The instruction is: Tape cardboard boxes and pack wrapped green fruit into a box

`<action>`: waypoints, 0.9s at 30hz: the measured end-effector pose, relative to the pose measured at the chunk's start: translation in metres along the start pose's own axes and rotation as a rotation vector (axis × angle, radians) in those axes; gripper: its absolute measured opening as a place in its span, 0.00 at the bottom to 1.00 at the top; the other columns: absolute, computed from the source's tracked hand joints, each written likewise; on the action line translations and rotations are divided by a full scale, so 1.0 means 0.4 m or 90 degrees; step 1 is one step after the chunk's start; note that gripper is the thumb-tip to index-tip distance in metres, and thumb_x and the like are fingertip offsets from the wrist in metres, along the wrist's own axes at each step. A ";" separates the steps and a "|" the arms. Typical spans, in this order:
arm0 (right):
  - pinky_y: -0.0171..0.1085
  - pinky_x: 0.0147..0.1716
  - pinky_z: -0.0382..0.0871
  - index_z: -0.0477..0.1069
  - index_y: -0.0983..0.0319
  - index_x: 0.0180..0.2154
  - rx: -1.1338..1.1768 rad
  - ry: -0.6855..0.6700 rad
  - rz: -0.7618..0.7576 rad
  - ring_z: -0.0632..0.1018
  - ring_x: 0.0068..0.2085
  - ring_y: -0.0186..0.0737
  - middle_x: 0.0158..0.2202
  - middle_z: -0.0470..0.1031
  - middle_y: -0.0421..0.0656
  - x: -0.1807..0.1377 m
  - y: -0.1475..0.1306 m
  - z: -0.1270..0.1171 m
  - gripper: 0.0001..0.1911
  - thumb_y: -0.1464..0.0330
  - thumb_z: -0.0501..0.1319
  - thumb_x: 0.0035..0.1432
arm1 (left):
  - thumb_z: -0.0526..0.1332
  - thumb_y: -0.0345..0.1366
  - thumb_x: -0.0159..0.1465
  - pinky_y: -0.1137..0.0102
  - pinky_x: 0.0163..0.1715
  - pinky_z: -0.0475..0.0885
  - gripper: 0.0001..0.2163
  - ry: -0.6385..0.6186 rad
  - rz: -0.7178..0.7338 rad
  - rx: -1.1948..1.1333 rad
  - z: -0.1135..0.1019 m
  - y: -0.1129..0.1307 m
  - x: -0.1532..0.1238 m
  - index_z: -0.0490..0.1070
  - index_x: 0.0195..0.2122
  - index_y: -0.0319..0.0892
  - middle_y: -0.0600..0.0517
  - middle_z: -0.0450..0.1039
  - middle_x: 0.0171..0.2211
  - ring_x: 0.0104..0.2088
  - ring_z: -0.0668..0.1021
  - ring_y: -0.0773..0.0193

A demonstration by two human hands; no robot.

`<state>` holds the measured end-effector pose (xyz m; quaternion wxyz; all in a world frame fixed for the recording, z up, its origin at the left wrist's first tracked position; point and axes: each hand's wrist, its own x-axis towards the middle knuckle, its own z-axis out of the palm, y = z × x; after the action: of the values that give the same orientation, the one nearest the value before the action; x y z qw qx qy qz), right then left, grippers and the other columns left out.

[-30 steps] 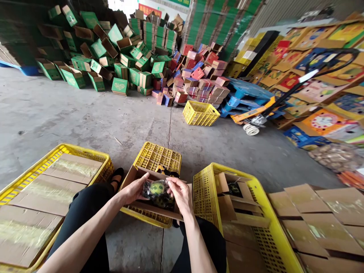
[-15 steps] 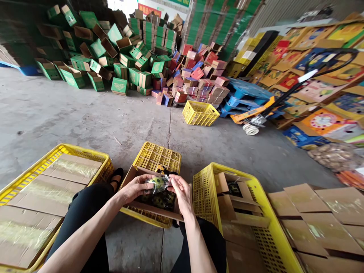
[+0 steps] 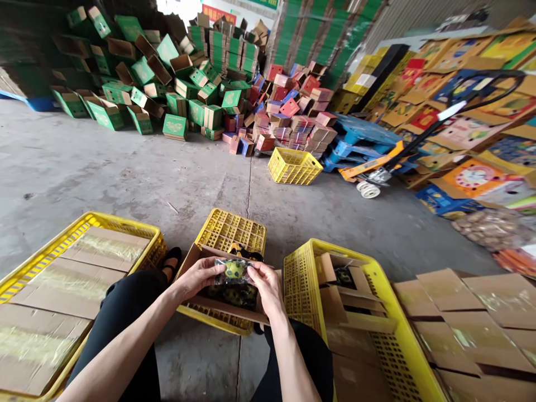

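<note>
Between my two hands is a clear plastic packet (image 3: 234,271) with a yellow-green, dark-spotted item inside; its exact kind I cannot make out. My left hand (image 3: 200,277) pinches the packet's left end, and my right hand (image 3: 264,285) pinches the right end. Directly below lies an open cardboard box (image 3: 196,262) holding more dark and green packets (image 3: 240,296). This box rests on an upturned yellow plastic crate (image 3: 228,231) between my knees. Something black and orange (image 3: 240,250) sits just behind the box, partly hidden.
A yellow crate (image 3: 157,229) of taped boxes stands left; another (image 3: 314,251) with open and closed boxes stands right. Farther right are stacked cardboard boxes (image 3: 481,324). Ahead are a small yellow crate (image 3: 294,167), a pallet jack (image 3: 385,167) and piled green boxes (image 3: 176,127).
The packet has been turned and pulled straighter, so its spotted face now shows flat between both hands. My right fingers have shifted down slightly onto its right end.
</note>
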<state>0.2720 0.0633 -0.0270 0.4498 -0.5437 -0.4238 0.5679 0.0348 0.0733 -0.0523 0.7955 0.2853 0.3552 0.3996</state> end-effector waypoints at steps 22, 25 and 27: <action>0.41 0.46 0.74 0.81 0.57 0.37 0.058 -0.038 0.001 0.80 0.43 0.44 0.40 0.82 0.42 -0.005 -0.009 0.004 0.19 0.53 0.77 0.48 | 0.79 0.41 0.55 0.65 0.52 0.73 0.23 -0.052 0.044 0.046 0.001 0.002 0.000 0.81 0.51 0.43 0.46 0.83 0.48 0.48 0.82 0.56; 0.43 0.53 0.73 0.82 0.55 0.43 0.075 -0.070 0.015 0.80 0.50 0.46 0.47 0.82 0.43 -0.010 -0.018 0.005 0.20 0.53 0.76 0.51 | 0.79 0.41 0.55 0.65 0.50 0.74 0.22 -0.037 0.059 0.056 0.000 0.002 0.001 0.81 0.50 0.44 0.48 0.83 0.48 0.46 0.82 0.57; 0.45 0.57 0.72 0.81 0.52 0.50 0.079 -0.100 0.031 0.79 0.56 0.48 0.54 0.81 0.43 -0.014 -0.026 0.008 0.23 0.53 0.75 0.54 | 0.80 0.41 0.54 0.66 0.48 0.74 0.22 -0.016 0.059 0.062 -0.002 0.000 0.001 0.80 0.49 0.45 0.48 0.83 0.48 0.45 0.82 0.57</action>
<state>0.2694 0.0602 -0.0153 0.4340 -0.4784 -0.4083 0.6451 0.0345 0.0740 -0.0527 0.7654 0.3449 0.3507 0.4149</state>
